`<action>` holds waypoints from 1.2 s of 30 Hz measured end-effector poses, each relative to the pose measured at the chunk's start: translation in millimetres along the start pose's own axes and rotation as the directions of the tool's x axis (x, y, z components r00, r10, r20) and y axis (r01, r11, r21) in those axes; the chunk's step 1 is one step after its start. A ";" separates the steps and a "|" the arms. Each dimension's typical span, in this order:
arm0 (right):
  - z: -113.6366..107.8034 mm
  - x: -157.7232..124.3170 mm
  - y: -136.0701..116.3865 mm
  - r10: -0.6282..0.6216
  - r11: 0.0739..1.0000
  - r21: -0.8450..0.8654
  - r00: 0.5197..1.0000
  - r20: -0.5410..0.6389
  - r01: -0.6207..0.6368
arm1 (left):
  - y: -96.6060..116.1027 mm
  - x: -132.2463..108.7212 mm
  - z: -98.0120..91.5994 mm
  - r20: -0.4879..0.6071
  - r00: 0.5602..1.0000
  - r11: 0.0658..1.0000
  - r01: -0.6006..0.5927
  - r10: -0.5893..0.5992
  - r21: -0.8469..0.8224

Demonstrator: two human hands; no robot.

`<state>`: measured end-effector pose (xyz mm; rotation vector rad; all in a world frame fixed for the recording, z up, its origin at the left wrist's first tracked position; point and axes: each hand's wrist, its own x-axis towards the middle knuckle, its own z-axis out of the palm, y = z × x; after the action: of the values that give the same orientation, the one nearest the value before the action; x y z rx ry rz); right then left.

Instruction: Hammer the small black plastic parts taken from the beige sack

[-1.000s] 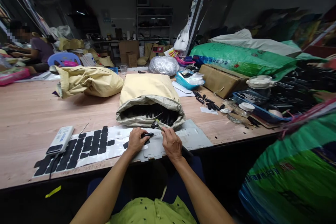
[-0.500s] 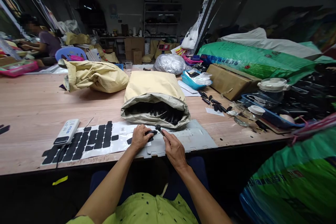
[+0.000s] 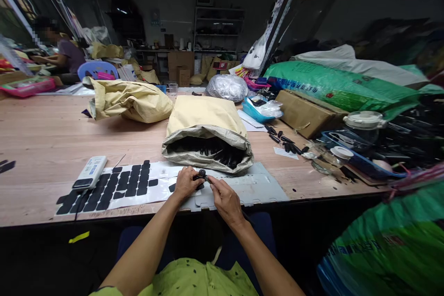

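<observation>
My left hand [image 3: 185, 182] is closed on a small black part, mostly hidden by the fingers. My right hand [image 3: 225, 198] pinches a thin black piece with a round knob [image 3: 202, 173] at its end. The two hands are close together, and the knob meets the part at the left fingertips. Both are over a grey board [image 3: 256, 189] at the table's front edge. Just behind them lies a paper sack [image 3: 206, 110], its mouth facing me, with many black parts [image 3: 222, 151] inside. On my left is a white sheet [image 3: 157, 201] bearing rows of black stickers [image 3: 128, 182].
A white device [image 3: 90, 172] with a cable rests by the sheet. Another paper sack [image 3: 138, 101] lies behind, left. Loose black pieces [image 3: 286, 141], a cardboard box [image 3: 308, 111] and a blue tray [image 3: 367, 155] are at right. A person [image 3: 65, 55] sits far left.
My right hand has moved left, bringing the knobbed piece against the part in my left hand. The whole view has shifted slightly.
</observation>
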<state>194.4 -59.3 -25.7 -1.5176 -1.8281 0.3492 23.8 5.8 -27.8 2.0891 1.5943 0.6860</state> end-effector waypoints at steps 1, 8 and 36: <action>1.4 -0.8 0.0 0.013 1.000 -0.016 1.000 0.016 -0.013 | 0.3 0.0 -0.4 0.003 1.000 1.000 0.004 -0.004 -0.005; -3.0 15.5 11.0 0.049 0.996 -0.071 0.998 -0.046 -0.052 | 1.2 -0.4 -0.6 -0.003 1.000 1.000 0.004 -0.004 -0.005; 9.3 28.0 40.1 -0.147 0.856 -0.515 0.977 -0.153 0.048 | 3.1 -126.3 5.3 0.282 0.902 0.905 -0.386 0.328 0.182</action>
<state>216.5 -20.2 -47.2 -1.7213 -1.9247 -0.3533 1.7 -117.3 -46.4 2.5653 1.2119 0.3402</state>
